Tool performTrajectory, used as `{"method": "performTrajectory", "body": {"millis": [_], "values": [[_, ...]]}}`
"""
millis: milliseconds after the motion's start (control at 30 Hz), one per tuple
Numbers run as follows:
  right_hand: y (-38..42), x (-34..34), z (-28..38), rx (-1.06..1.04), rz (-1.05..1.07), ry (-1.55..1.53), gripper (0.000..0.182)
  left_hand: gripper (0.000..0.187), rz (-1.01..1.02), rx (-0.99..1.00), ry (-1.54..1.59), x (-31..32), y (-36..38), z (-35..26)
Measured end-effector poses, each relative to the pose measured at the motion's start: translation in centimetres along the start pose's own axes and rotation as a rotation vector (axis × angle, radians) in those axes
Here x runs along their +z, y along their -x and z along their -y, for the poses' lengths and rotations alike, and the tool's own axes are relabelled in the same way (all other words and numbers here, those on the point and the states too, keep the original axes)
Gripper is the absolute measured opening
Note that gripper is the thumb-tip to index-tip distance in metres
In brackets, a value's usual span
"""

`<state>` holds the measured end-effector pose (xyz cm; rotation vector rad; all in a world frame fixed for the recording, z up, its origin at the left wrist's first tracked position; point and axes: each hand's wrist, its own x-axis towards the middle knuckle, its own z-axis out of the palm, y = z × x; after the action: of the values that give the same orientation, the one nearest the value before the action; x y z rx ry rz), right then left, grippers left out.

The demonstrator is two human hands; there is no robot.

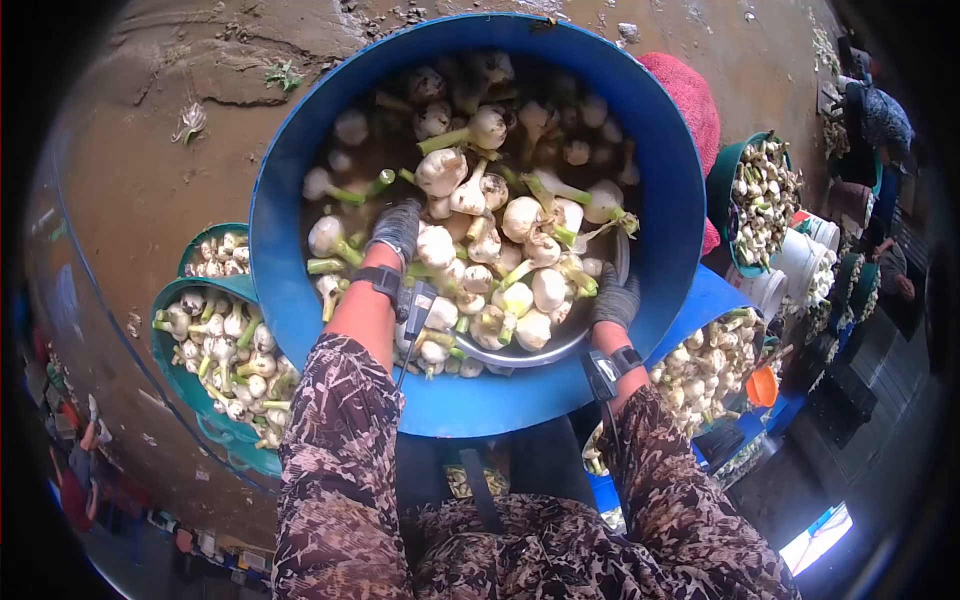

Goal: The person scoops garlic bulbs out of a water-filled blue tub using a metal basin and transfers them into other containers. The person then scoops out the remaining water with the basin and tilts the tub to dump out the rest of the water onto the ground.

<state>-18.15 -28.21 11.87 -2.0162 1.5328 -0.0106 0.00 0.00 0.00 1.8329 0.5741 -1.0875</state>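
Observation:
A big blue tub holds murky water with many garlic bulbs in it, their green stems cut short. Inside it, a pale-rimmed basin is heaped with more garlic. My right hand, in a dark glove, grips the basin at its right rim, the fingertips partly out of sight. My left hand, gloved too, reaches down among the bulbs at the heap's left side. Its fingers are mostly hidden, and what they touch below cannot be made out. Straps with small devices circle both wrists.
Green tubs of garlic stand at the left, and another green tub at the upper right. A blue container with garlic sits beside my right arm. A red mesh sack touches the tub. White buckets and a person are farther right.

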Motion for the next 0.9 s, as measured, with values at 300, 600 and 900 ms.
{"method": "performTrajectory", "body": {"millis": [300,600,900], "values": [[3.2,-5.9,2.6,-0.073,-0.108,-0.151,0.024,0.044,-0.042,0.328,0.433,2.1,10.3,-3.0],[5.6,-13.4,6.3,-0.164,-0.099,-0.259,0.029,0.036,-0.072,0.523,0.462,-0.2,19.9,-6.9],[7.8,-17.6,6.1,-0.223,-0.012,-0.377,0.030,0.055,-0.260,0.481,0.239,-1.0,26.5,-7.3]]}}
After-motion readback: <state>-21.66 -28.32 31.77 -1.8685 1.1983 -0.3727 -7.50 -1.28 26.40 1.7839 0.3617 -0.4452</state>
